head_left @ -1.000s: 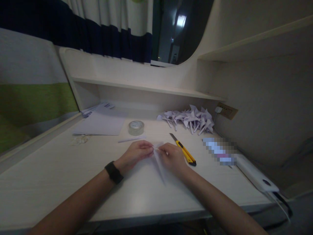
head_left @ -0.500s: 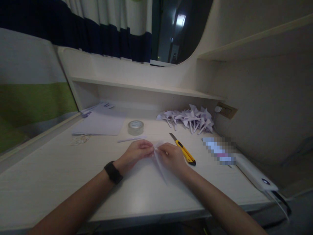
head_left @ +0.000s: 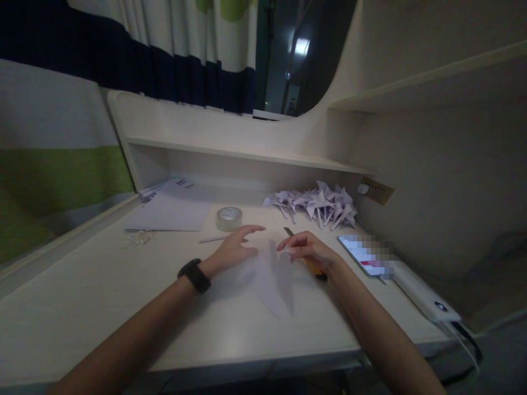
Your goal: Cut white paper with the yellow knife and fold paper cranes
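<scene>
A white sheet of paper, bent and partly smeared by motion, hangs over the table between my hands. My right hand pinches its upper corner between thumb and fingers. On the paper's left side, my left hand is open, thumb and fingers apart, with nothing visible in it. A thin white paper stick lies behind my left hand and is partly hidden by it. Under my right hand is a yellow utility knife, its blade pointing away from me and its middle covered.
A roll of clear tape stands behind my left hand. Stacked paper and rubber bands lie at the left. Paper pinwheels are heaped at the back right. A phone and a white power strip lie at the right.
My hands have moved apart. The left hand has let go of the paper and opened, while the right has shifted right and up with it. The paper has spread wider.
</scene>
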`<state>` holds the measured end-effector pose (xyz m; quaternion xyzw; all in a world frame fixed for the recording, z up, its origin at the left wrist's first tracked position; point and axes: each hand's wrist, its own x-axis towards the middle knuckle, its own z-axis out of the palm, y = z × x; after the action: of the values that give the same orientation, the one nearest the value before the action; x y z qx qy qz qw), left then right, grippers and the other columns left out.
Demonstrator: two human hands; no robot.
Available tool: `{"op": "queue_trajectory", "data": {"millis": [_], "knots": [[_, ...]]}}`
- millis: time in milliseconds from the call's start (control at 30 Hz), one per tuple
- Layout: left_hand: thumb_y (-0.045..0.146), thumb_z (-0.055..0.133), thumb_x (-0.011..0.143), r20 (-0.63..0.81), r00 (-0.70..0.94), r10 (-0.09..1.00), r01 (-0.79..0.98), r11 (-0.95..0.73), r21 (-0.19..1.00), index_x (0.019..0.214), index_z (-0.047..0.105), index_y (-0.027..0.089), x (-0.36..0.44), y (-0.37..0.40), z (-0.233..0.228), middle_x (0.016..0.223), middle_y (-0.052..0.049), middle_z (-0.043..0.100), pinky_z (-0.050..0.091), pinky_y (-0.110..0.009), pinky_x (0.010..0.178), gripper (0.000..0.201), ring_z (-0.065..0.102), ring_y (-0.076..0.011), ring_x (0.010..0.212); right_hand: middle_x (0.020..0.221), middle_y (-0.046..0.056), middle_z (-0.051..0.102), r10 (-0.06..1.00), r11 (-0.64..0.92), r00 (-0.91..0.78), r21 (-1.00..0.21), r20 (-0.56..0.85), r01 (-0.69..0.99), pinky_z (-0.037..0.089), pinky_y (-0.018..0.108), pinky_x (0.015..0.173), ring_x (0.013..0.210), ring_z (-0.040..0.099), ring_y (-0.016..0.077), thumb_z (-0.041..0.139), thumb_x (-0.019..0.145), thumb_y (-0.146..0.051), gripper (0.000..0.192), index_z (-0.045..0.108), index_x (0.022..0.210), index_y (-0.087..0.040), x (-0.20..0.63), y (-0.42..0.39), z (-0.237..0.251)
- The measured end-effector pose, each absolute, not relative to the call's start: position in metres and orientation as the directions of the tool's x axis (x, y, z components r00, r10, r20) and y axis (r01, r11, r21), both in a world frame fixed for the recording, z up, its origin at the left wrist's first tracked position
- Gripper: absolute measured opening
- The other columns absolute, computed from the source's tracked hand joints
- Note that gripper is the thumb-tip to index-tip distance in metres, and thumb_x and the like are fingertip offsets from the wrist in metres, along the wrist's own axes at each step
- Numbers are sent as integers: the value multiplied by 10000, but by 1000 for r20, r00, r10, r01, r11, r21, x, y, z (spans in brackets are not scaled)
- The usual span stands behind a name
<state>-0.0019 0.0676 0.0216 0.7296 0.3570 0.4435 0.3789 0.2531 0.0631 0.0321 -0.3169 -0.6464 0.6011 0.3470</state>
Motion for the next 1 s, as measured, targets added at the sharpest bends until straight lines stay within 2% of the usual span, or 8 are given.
{"op": "queue_trajectory", "data": {"millis": [67, 167, 267, 400, 500, 633, 800, 1000], "knots": [[218, 745, 658, 413, 531, 740, 167, -569, 805, 1153, 652, 251, 8, 73, 28, 1328, -83, 569, 385, -416, 986, 505, 489, -282, 1228, 951, 73, 724, 790, 2, -613, -999, 29, -44, 509, 237, 642, 707, 639, 124, 811, 622, -271, 185, 741, 741, -149, 261, 68, 26], [277, 706, 738, 335, 702, 629, 196, -622, 758, 1023, 714, 204, 25, 81, 34, 1091, -78, 705, 442, -368, 914, 294, 627, -240, 1016, 845, 70, 732, 762, -85, -647, -994, -24, -63, 508, 235, 658, 699, 649, 132, 843, 576, -290, 269, 742, 767, -131, 273, 79, 15], [258, 655, 782, 271, 674, 688, 294, -586, 756, 869, 738, 156, 35, 83, 29, 842, -63, 732, 483, -294, 748, 158, 658, -185, 770, 764, 56, 723, 781, -115, -623, -990, -42, -78, 498, 215, 615, 618, 630, 114, 859, 549, -295, 307, 741, 773, -123, 282, 86, 6], [250, 691, 755, 461, 572, 678, 387, -719, 577, 768, 752, 190, 31, 74, 19, 851, -49, 685, 442, -263, 738, 86, 612, -161, 775, 895, 93, 728, 799, -100, -601, -990, -21, -97, 484, 211, 588, 634, 626, 116, 847, 571, -314, 278, 728, 734, -123, 282, 87, 4], [260, 622, 821, 479, 544, 688, 470, -724, 506, 844, 766, 218, 24, 61, 15, 757, -31, 669, 402, -238, 640, 151, 590, -140, 679, 889, 95, 727, 792, -71, -611, -995, -17, -65, 459, 197, 553, 610, 601, 102, 832, 594, -306, 259, 728, 738, -118, 277, 86, 4], [285, 498, 897, 349, 521, 779, 465, -602, 649, 864, 754, 199, 24, 46, 12, 660, -7, 677, 396, -215, 562, 271, 593, -115, 556, 829, 80, 718, 799, -76, -601, -996, -30, -51, 446, 189, 528, 569, 574, 87, 827, 596, -301, 277, 726, 766, -107, 276, 87, 2], [357, 583, 828, 139, 421, 896, 291, -279, 915, 958, 712, 146, 31, 46, 3, 854, -72, 725, 488, -223, 515, 279, 675, -172, 660, 724, 39, 694, 860, -109, -509, -989, -45, -95, 464, 187, 500, 508, 560, 76, 837, 573, -264, 284, 698, 771, -116, 276, 87, 4], [488, 627, 787, -1, 300, 954, 168, -51, 984, 800, 688, 93, 27, 52, 4, 833, -128, 702, 558, -309, 636, 400, 678, -218, 773, 599, 11, 641, 946, -121, -303, -993, -115, -3, 501, 205, 474, 482, 591, 104, 803, 614, -250, 238, 654, 752, -126, 268, 88, 5]]}}
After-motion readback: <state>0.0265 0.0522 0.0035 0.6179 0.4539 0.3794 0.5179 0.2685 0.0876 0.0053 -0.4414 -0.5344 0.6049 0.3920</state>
